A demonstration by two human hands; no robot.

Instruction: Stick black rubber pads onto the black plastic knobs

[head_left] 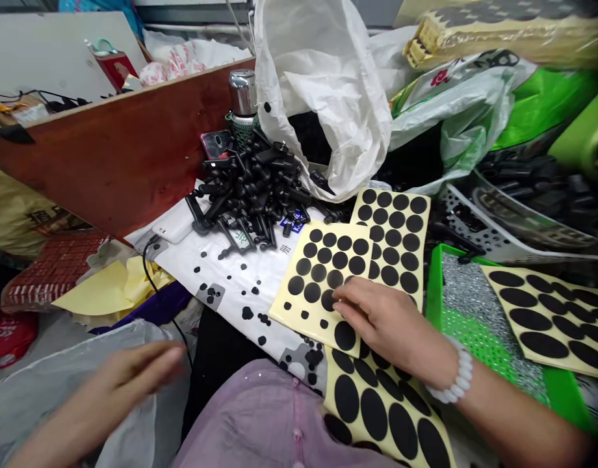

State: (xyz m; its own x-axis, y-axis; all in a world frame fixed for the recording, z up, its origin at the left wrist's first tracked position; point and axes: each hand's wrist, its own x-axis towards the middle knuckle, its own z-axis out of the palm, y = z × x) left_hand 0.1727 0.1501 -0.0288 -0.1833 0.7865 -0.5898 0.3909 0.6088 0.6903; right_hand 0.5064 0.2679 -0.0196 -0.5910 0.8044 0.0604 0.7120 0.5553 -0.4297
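My right hand (377, 318) rests over a cream sheet (279, 309) of round black stickers, with thumb and forefinger pinched at the edge of one black sticker (327, 300). Along the sheet's lower row, small black bits remain where round stickers are gone. A second sticker sheet (423, 221) lies partly beneath it, and another (333, 383) droops toward my lap. Away to the left, my left hand (143, 370) hovers above a translucent plastic bag (133, 429). Motion smears its fingers, so whether they hold anything is unclear.
Black plastic handle-like parts (260, 182) are heaped behind the sheets, before an open white sack (328, 84). A white power bank (175, 226) with a black cable lies left. A green tray (438, 273) and another sticker sheet (504, 312) sit right. A brown board (108, 149) stands left.
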